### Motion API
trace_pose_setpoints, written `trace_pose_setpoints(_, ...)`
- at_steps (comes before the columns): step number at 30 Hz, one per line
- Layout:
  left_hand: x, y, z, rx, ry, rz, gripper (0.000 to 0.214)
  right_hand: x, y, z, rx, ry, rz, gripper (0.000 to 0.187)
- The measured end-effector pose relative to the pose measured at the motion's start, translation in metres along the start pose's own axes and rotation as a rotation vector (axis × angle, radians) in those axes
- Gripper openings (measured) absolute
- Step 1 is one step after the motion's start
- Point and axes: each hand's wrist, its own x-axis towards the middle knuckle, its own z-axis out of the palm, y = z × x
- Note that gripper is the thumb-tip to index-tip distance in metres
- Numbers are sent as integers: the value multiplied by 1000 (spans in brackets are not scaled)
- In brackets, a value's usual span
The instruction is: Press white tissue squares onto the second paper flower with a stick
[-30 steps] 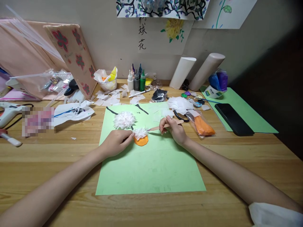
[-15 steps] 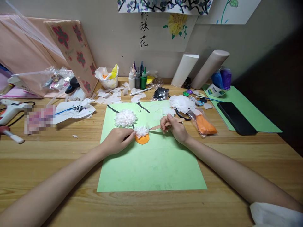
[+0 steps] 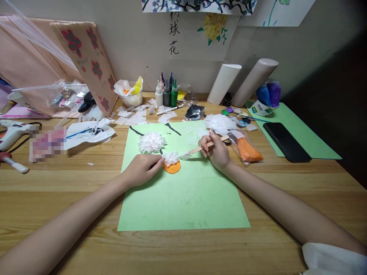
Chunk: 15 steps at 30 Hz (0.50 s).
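A green paper sheet (image 3: 183, 202) bears a full white tissue-paper pompom (image 3: 151, 142) and, lower right of it, an orange clay disc (image 3: 172, 169) partly covered by a smaller white tissue tuft (image 3: 171, 157). My left hand (image 3: 143, 169) rests on the sheet, thumb and fingers closed together at the tuft's left edge; what lies between the fingertips is hidden. My right hand (image 3: 215, 151) grips a wooden craft stick (image 3: 209, 144), its tip pointing left. At that tip, just right of the tuft, is a small white tissue piece (image 3: 185, 156).
Tissue squares (image 3: 220, 123) are heaped behind my right hand, beside a bag of orange clay (image 3: 249, 149). A black phone (image 3: 286, 142) lies further right. Paint bottles (image 3: 166, 95) stand at the back; a glue gun (image 3: 14, 131) lies far left.
My right hand has drawn the craft stick to the right, away from the tuft. A tissue piece now shows at the stick's tip. My left hand stays in place.
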Motion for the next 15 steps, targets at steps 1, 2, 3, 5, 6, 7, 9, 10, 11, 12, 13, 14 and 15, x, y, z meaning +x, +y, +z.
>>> trace_pose_setpoints(1,0,0,0,0,-3,-2,36,0,0,0,8,11,-6,59)
trace_pose_setpoints(2,0,0,0,1,-4,-4,36,0,0,0,12,23,-16,58)
trace_pose_setpoints(3,0,0,0,2,-5,-6,36,0,0,0,13,37,-28,58)
trace_pose_setpoints(5,0,1,-1,5,-7,-10,36,-2,-1,-1,9,62,-58,59)
trace_pose_setpoints(6,1,1,-1,6,-7,-10,36,-2,-1,-1,8,71,-75,59)
trace_pose_setpoints(7,1,1,-1,7,-8,-10,36,-3,-1,-1,9,75,-88,60)
trace_pose_setpoints(9,1,1,-1,7,-10,-9,37,-4,-1,0,17,70,-106,60)
trace_pose_setpoints(10,0,1,-1,7,-10,-8,37,-5,0,0,17,57,-104,60)
trace_pose_setpoints(11,0,1,-1,7,-10,-8,37,-5,0,0,12,37,-94,60)
trace_pose_setpoints(12,0,0,0,7,-9,-8,37,-5,1,0,2,11,-79,60)
trace_pose_setpoints(13,0,0,0,8,-10,-9,37,-5,1,0,-11,-15,-64,60)
trace_pose_setpoints(14,0,0,0,9,-11,-9,37,-6,2,0,-24,-39,-52,60)
trace_pose_setpoints(15,0,0,0,10,-11,-9,37,-6,2,1,-35,-56,-44,59)
